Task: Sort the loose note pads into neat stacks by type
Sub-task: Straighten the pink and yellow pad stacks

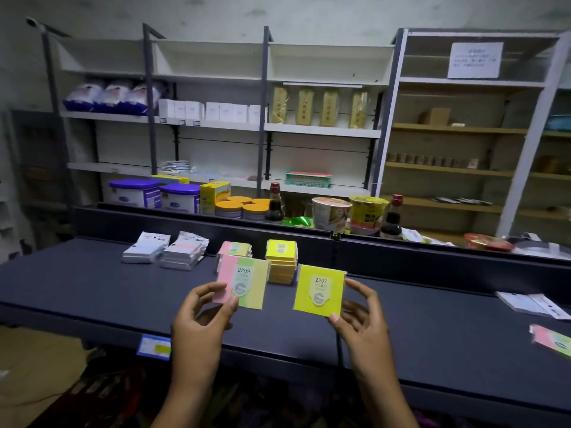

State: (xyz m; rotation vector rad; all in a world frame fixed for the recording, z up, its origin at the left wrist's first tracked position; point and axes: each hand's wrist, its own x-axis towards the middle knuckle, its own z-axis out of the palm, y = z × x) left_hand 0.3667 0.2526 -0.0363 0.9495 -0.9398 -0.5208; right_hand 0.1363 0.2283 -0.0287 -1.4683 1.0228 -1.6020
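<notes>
Nearest the camera, the left hand is pinching a striped pad, pink, green and yellow and marked 2209, by its lower left corner, thumb on the front and fingers curling behind. At 3 o'clock from it, the right hand is pinching a yellow pad marked 2207 by its right edge, thumb at the lower corner. Both pads are hanging face-up above the dark shelf, apart from each other. At 12 o'clock from the striped pad, a striped stack is sitting on the shelf, partly hidden by it; at 12 o'clock from the gap between the held pads, a taller yellow stack is standing just beside the striped stack. At 10 o'clock, two white stacks are lying side by side. At 3 o'clock, near the frame's edge, a loose striped pad is lying beside white packets. A blue tag is hanging on the shelf's front lip. Farther back, tins, noodle cups and bottles are standing behind the shelf's rear wall.
</notes>
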